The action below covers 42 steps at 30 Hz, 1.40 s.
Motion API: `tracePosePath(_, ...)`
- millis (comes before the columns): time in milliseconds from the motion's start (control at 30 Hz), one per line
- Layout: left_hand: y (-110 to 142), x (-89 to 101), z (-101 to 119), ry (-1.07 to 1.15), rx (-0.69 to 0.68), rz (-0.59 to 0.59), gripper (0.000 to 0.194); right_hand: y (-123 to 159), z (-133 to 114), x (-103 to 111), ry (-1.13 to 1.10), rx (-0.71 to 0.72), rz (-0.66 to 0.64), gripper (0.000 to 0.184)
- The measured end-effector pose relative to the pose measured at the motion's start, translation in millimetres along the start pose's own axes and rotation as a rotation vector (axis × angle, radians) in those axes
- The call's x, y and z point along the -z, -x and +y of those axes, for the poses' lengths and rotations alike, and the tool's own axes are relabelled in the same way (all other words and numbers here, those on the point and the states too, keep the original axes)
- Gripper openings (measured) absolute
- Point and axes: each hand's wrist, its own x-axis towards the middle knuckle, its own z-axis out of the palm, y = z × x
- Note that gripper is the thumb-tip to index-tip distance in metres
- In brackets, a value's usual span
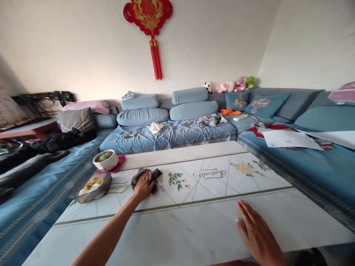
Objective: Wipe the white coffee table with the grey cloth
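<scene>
**Cloth:** crumpled dark-grey soft fabric (151,178), bunched on the tabletop, long axis running roughly crosswise
**Left hand** (142,186): fingers pressed together over the cloth; any pinch cannot be told
**Right hand** (256,232): flat, fingers slightly spread, well apart from the cloth
**Surface:** glossy white marble-patterned tabletop (177,236) printed with green leaves
**Nearby:** round white ceramic pot (105,162), smoky glass dish (104,185)

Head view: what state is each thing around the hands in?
Left hand: resting on the cloth, fingers bunched into it.
Grey cloth: crumpled on the tabletop.
Right hand: flat on the tabletop, holding nothing.
Printed tabletop: bare around the hands.
Potted succulent: upright on a pink tray.
Glass dish: holding yellow and white items.
Papers: lying loose on the sofa.
</scene>
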Motion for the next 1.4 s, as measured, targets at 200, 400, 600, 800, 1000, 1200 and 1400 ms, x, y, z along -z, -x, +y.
tracePosePath(200, -52, -11.8, 187, 0.080, -0.169, -0.149, 0.078, 6, 9, -12, 0.030, 0.021, 0.018, 0.080)
tracePosePath(400, 128, -60.4, 168, 0.239, -0.794, -0.371, 0.102, 13, 13, -12, -0.001, 0.028, -0.009, 0.077)
tracePosePath(600, 155, -24.8, -33, 0.122, -0.464, -0.103, 0.082, 7, 1, 3, -0.052, -0.052, -0.029, 0.079)
tracePosePath(800, -29, -12.8, 56, 0.008, -0.028, 0.002, 0.073, 6, -3, 3, -0.039, -0.065, -0.031, 0.078)
tracePosePath(1000, -14, -72.9, 283, 0.158, -0.479, -0.185, 0.083, 12, 4, -9, 0.031, -0.045, -0.059, 0.058)
tracePosePath(1200, 142, -115.0, 213, 0.276, -0.941, -0.293, 0.104, 14, 21, -3, 0.003, -0.349, -0.250, 0.062)
tracePosePath(1400, 30, -81.0, 72, 0.155, -0.426, 0.030, 0.084, -2, 17, 22, -0.097, -0.556, -0.409, 0.068)
